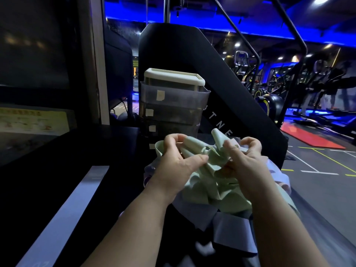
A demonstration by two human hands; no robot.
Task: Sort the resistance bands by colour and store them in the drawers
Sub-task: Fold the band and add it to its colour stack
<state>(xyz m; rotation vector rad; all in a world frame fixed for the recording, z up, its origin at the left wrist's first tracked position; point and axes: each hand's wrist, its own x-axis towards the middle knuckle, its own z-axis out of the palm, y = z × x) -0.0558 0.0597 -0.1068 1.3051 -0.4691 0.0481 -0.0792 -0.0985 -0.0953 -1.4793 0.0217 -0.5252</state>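
White capitals "T N E" run slantwise down the black machine panel [244, 116] just right of the drawer unit [173, 105]; the rest of the word is hidden. Each drawer front carries a small pale sticker [160, 95], and no writing can be made out on any. At the left, a yellow notice [34, 122] bears red marks and lines of print too blurred to read.

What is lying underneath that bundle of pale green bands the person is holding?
Grey-lilac flat rubber bands spread out beneath the pale green stretchy bands, which the left hand and right hand grip. Whatever lies under the heap's middle is covered.
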